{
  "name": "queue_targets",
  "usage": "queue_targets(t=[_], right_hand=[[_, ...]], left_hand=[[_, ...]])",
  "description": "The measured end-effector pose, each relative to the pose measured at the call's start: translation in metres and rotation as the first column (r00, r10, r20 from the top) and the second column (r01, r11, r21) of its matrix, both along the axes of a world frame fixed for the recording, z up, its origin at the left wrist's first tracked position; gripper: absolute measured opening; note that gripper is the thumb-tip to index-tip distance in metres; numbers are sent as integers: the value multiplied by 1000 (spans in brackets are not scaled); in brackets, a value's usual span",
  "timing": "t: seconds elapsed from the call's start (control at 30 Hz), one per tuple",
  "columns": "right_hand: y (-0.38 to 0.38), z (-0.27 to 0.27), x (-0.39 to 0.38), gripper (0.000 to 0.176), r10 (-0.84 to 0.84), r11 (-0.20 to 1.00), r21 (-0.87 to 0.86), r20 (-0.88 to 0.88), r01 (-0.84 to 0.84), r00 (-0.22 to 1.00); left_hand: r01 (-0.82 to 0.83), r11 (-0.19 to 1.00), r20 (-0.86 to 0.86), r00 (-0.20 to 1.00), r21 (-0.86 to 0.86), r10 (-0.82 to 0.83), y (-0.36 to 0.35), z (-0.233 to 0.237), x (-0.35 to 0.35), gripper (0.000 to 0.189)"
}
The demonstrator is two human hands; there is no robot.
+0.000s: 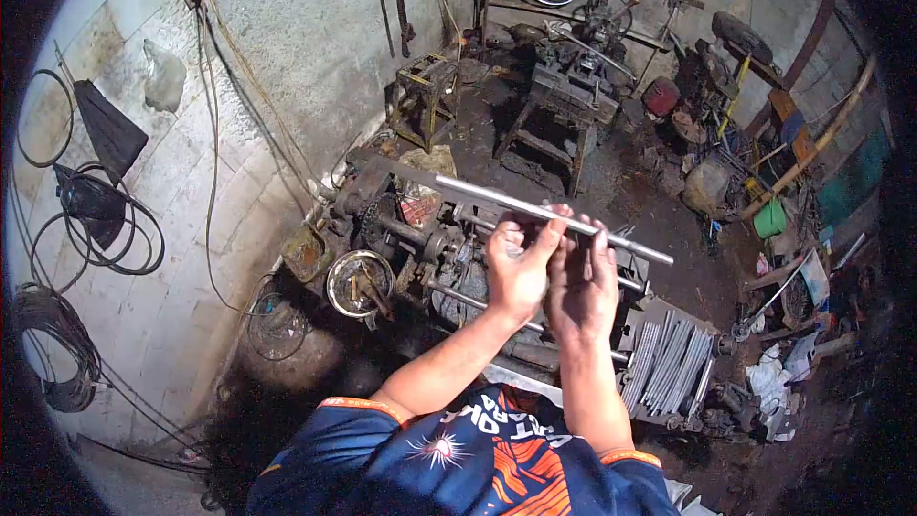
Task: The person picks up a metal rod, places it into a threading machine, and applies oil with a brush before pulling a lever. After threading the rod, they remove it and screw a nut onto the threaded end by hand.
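Note:
A long shiny metal rod is held up above a machine bed, tilted down toward the right. My left hand grips it near its middle, with the thumb along the rod. Right beside it, my right hand has its fingertips on the same rod, palm turned up toward me. Under both hands lies a lathe-like machine with horizontal bars. To its right, a pile of similar metal rods rests side by side.
A round pan with small items stands left of the machine. Further back are a yellowish metal stool and a dark workbench. Cables hang on the left wall. Scrap, a red container and a green roll lie at the right.

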State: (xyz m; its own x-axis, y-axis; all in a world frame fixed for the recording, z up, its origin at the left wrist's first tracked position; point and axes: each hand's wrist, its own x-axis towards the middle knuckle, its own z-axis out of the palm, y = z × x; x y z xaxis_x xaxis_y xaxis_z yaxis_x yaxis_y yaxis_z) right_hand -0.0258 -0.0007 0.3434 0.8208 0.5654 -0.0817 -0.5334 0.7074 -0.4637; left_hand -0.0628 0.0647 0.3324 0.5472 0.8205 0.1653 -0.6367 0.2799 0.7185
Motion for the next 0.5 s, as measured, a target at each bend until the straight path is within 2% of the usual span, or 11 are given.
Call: queue_targets(t=[0.03, 0.07, 0.13, 0.2, 0.3, 0.4, 0.5], right_hand=[[-6, -1, 3, 21, -43, 999, -20, 15, 43, 999], [-11, 1, 4, 21, -85, 995, -42, 29, 86, 996], [-19, 5, 7, 22, -165, 986, 9, 109, 165, 980], [-26, 7, 9, 22, -196, 981, 7, 40, 196, 980], [-27, 5, 7, 22, -175, 984, -3, 34, 176, 984], [-21, 3, -1, 23, -144, 990, -1, 51, 144, 988], [-13, 4, -8, 23, -131, 991, -15, 59, 132, 990]], left_hand=[[11, 1000, -22, 1000, 13, -11, 4, -3, -3, 17], [-8, 992, 55, 998, 126, 1, 9, -20, -5, 33], [145, 989, 404, 904, 16, -139, 25, -16, -17, 67], [259, 950, 479, 865, -172, -149, 39, 5, -33, 101], [266, 954, 555, 819, -141, -147, 54, 35, -39, 118], [264, 955, 624, 771, -136, -125, 61, 54, -40, 124], [210, 970, 577, 810, -119, -105, 65, 55, -41, 125]])
